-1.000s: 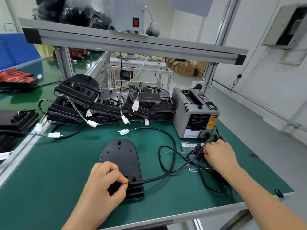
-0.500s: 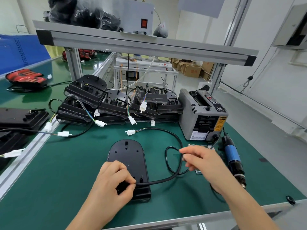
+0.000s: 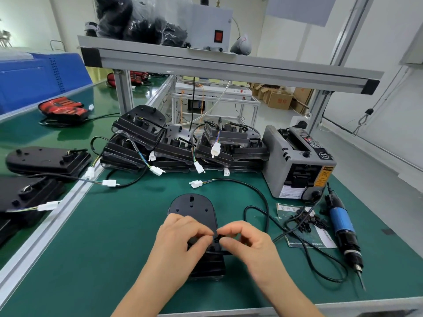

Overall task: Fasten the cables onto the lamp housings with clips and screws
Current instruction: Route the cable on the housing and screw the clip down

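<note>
Listing the bench as it lies before you, item by item:

Lamp housing [image 3: 193, 209]: black, flat on the green mat [image 3: 103, 248], straight in front of you. Its long axis runs away from you, with the rounded end far and the squared end near, mostly under your hands.

Cable [image 3: 265, 202]: black. It leaves the housing's near end toward your right, crosswise to that long axis, loops over the mat and ends in a white connector [image 3: 196, 184] beyond the rounded end.

Left hand [image 3: 180, 239]: fingers curled over the housing's near end, thumb and forefinger closed together where the cable exits. What they pin is hidden; the cable seems likely.

Right hand [image 3: 249, 243]: thumb and forefinger pinched narrow on a small black piece, apparently a clip [image 3: 218, 236]. It is touching or just beside your left fingertips, above the housing's near end.

Relation that matters: the clip sits to the right of your left grip, on the side where the cable departs. It should therefore straddle the cable across its run, not along the housing's axis.

Loose clips [image 3: 304, 219]: a small dark pile on a printed sheet [image 3: 325, 239], to your right.

Electric screwdriver [image 3: 343, 227]: blue-bodied, lying far right, bit pointing toward you. Your right hand is the nearer one, though it is occupied until the clip seats
</note>
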